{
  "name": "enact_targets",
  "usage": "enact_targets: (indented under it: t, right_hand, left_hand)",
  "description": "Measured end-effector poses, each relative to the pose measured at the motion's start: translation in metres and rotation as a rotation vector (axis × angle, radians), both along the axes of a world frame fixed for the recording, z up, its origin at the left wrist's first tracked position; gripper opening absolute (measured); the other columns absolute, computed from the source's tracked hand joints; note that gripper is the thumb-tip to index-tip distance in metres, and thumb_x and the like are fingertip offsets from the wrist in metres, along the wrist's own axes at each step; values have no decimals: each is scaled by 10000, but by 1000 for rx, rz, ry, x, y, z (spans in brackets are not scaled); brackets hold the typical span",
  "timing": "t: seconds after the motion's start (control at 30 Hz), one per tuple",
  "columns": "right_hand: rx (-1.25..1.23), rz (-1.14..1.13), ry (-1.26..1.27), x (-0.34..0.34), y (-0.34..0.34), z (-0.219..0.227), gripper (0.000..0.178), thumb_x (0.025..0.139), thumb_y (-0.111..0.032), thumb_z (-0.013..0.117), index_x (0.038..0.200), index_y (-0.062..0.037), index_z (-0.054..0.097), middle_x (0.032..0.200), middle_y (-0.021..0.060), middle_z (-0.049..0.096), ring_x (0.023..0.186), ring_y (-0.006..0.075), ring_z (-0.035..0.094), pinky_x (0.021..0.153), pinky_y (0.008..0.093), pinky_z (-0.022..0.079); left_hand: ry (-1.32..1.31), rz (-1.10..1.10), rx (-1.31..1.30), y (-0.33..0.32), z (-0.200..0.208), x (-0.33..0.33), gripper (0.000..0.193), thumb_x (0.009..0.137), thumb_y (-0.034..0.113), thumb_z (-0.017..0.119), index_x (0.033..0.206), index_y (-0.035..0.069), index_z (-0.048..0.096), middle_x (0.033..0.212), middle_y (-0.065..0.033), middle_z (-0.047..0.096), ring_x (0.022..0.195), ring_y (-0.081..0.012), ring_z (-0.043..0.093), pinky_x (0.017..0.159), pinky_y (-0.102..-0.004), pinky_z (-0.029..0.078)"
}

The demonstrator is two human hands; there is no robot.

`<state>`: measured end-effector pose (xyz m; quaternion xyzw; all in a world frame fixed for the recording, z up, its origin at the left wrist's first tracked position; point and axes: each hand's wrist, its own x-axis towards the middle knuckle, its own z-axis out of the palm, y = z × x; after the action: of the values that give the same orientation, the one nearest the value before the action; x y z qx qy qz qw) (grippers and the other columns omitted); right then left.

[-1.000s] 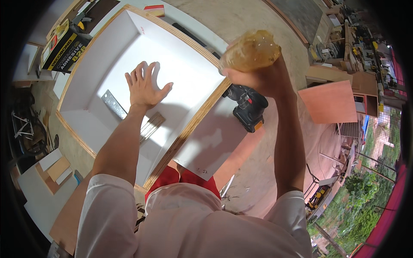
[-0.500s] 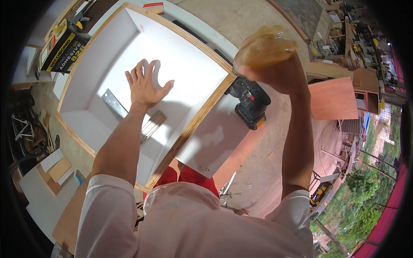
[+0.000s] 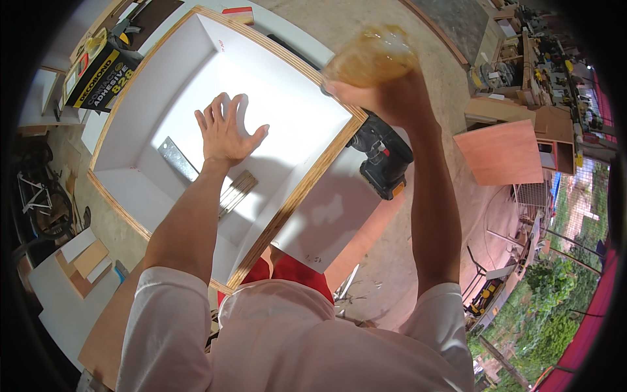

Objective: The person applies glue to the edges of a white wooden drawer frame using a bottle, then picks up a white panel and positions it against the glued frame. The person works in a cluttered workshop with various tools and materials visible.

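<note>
A plywood-edged box [image 3: 297, 209] with white inner faces lies before me, its open side up. My left hand [image 3: 227, 134] rests inside it, fingers spread over the white bottom, holding nothing. Below that hand are a flat metal plate [image 3: 175, 157] and a small bundle of thin wooden strips [image 3: 236, 191]. Over the box's far right corner, my right hand [image 3: 388, 101] is raised, closed around a translucent amber container [image 3: 379, 55]. Motion smears the container, so its exact kind is unclear.
A black cordless drill [image 3: 382, 160] lies against the box's right side on a white board [image 3: 326, 228]. To the left stands a black and yellow adhesive can [image 3: 101, 78]. An orange-brown panel [image 3: 499, 153] and a cluttered bench are at the right.
My right hand has moved left and slightly upward with the amber container, toward the box's far edge. The left hand stays spread inside, in almost the same spot.
</note>
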<state>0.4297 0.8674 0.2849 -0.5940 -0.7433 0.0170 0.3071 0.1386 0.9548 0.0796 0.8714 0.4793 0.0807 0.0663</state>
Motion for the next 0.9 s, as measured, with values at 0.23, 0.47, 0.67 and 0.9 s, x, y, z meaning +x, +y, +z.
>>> enact_targets:
  t: [0.23,0.47,0.67,0.9]
  right_hand:
    - [-98,9,-90,17,-12,16,383,746,-351,893,942,-47,767,830,109,773,741,304,737,719,396,596]
    - [-101,16,379,-2,25,2,513,753,-394,899,1093,-31,772,907,118,796,792,246,764,780,354,606]
    - [-244,-107,358,-27,65,14,498,725,-336,914,1075,-9,776,865,118,793,770,239,761,784,355,605]
    - [-45,96,-1,10,10,14,453,729,-309,926,1024,-3,770,845,124,785,735,242,745,739,348,595]
  left_hand:
    - [-11,3,-11,0,1,-4,912,868,684,707,1584,210,399,1564,-230,335,1470,-440,309,1235,-667,135]
    - [42,-2,-49,1,5,1,906,888,726,630,1591,207,389,1564,-222,320,1480,-456,291,1244,-726,86]
    - [-91,-28,-20,2,3,-2,873,872,641,728,1556,188,430,1540,-245,362,1467,-433,303,1213,-687,151]
    - [6,10,-98,1,8,0,891,884,700,660,1586,225,385,1583,-211,293,1513,-467,253,1254,-737,58]
